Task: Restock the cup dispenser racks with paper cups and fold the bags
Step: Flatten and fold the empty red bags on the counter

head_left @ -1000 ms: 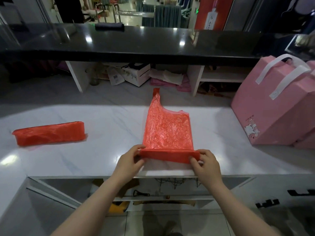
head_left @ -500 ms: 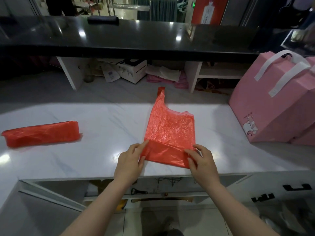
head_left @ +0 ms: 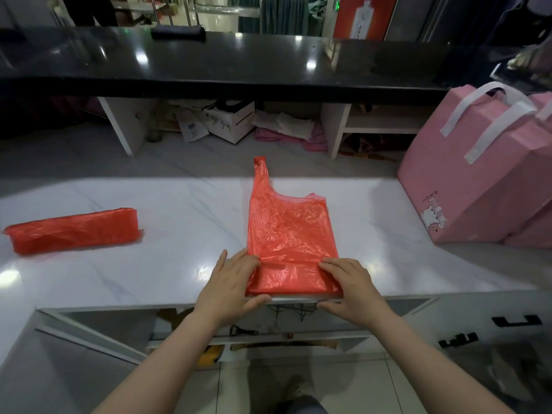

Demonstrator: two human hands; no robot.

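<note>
One folded bag (head_left: 73, 233) lies finished at left; left hand (head_left: 230, 283) and right hand (head_left: 354, 289), fingers flat, press second red bag's (head_left: 291, 231) first fold; further folds remain; no cups visible.

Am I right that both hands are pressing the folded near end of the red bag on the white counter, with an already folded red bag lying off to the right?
Not quite: the folded red bag lies to the left, as the head view shows. The rest holds: the left hand and right hand press the folded near end of the red bag on the white counter.
</note>
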